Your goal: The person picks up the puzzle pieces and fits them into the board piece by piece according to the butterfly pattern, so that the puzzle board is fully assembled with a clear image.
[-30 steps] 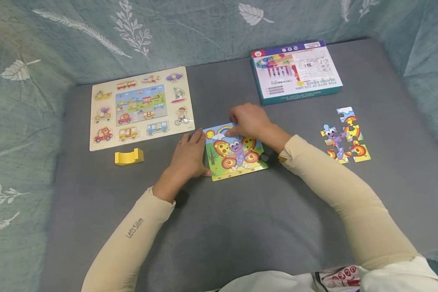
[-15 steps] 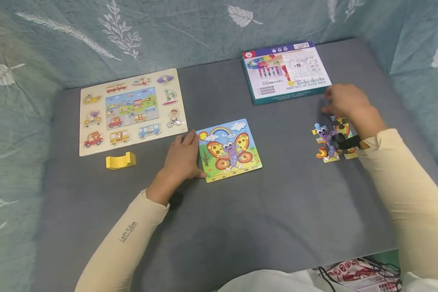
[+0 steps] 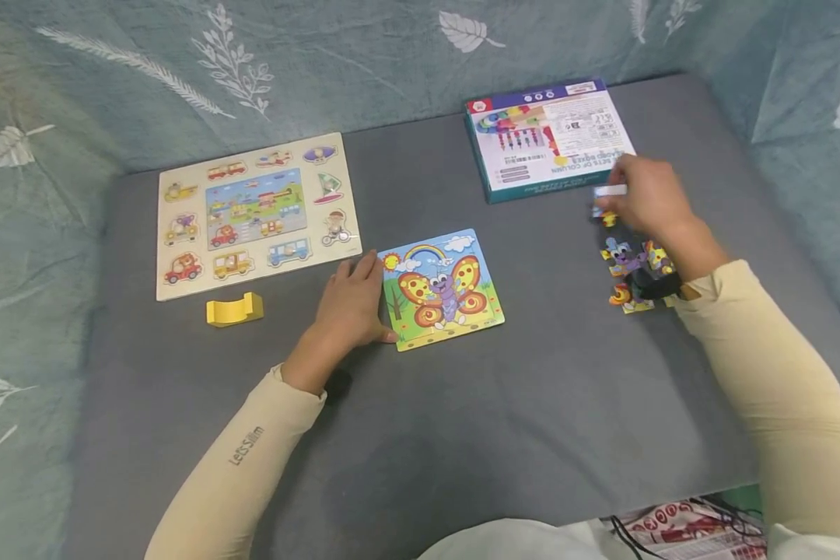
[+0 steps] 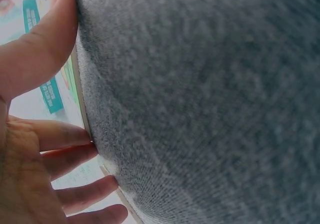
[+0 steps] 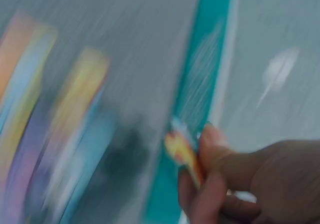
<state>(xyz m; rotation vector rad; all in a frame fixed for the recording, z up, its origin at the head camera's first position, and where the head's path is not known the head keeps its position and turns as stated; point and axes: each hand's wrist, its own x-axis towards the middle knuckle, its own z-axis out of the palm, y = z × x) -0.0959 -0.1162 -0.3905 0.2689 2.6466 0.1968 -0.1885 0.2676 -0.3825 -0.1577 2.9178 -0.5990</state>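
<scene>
My left hand (image 3: pixel 348 305) rests along the left edge of the square butterfly puzzle board (image 3: pixel 442 289). Its thumb touches the lower left corner, while the other fingers lie near the upper left one. In the left wrist view its extended fingers (image 4: pixel 75 196) meet the board's thin edge. To the right, my right hand (image 3: pixel 649 194) pinches a puzzle piece (image 3: pixel 607 204) with blue, white and yellow-orange parts, above the table. Below that hand lie several loose butterfly puzzle pieces (image 3: pixel 623 260), partly covered by the hand and wrist strap. The right wrist view is blurred.
A large vehicle peg puzzle (image 3: pixel 255 260) lies at the back left, with a yellow arch block (image 3: pixel 234 311) in front of it. A flat beaded-toy box (image 3: pixel 532 173) stands at the back right, close to my right hand. Green curtain hangs behind the grey table (image 3: pixel 434 435).
My right hand has left the butterfly board, moved right to the loose pieces, and picked one up, now bringing it slightly back leftward. The left hand keeps its place at the board.
</scene>
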